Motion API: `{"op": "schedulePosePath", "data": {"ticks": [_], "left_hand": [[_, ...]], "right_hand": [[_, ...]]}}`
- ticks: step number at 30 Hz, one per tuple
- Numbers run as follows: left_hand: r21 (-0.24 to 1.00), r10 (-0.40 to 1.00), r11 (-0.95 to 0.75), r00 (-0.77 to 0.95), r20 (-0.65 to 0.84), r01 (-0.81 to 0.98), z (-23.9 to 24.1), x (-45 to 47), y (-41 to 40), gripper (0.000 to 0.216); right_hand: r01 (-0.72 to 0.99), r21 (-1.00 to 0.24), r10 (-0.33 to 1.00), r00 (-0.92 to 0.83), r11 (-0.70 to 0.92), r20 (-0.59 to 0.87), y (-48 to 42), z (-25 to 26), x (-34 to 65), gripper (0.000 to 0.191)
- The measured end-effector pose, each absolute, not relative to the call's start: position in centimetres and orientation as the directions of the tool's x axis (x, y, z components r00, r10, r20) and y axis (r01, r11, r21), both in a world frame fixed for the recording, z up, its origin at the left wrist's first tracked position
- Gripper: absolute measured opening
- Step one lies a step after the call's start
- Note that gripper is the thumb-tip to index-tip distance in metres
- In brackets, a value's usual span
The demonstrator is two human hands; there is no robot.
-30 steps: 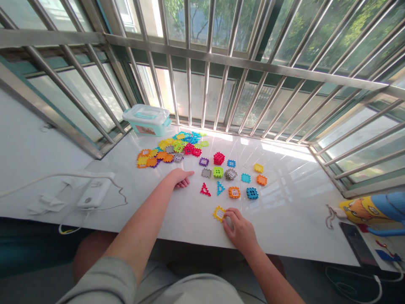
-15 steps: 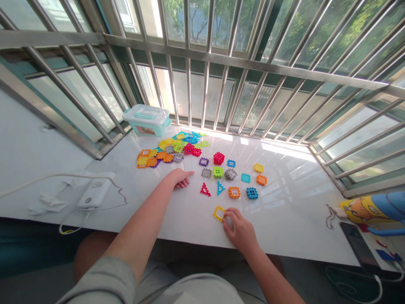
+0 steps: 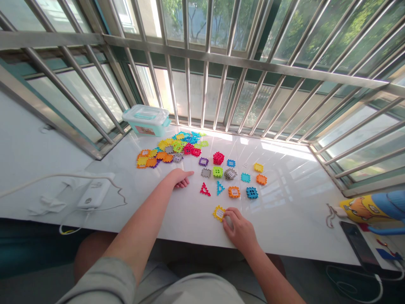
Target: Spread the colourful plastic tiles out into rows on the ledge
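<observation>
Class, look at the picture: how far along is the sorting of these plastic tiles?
Done: about a dozen tiles lie singly, spread apart on the white counter. In hand: the right hand has its fingertips on a yellow tile near the front edge; the left hand rests on the counter. Left: a mixed heap beside the closed teal box.

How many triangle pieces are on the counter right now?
2. A red triangle and a blue triangle lie side by side, between the left hand and the orange square tile. The mixed pile may hide more.
</observation>
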State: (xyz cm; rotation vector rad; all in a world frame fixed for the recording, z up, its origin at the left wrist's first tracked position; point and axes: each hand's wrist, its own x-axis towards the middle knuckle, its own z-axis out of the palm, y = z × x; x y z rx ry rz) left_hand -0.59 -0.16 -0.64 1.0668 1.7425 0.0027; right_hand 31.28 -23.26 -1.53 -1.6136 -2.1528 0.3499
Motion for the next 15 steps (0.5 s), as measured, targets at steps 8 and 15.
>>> {"op": "schedulePosePath", "data": {"ticks": [8,15], "left_hand": [[0.461,0.644,0.614,-0.069,-0.762,0.640,-0.68,-0.52,-0.10,0.069],[0.456,0.648,0.611,-0.079,-0.757,0.647,-0.46,-0.51,-0.27,0.070]], "right_hand": [[0.850,-0.436,0.954,-0.240,0.296,0.181,-23.21,-1.57,31.32,0.017],[0.857,-0.425,0.954,-0.230,0.292,0.192,-23.18,-1.29,31.08,0.017]]}}
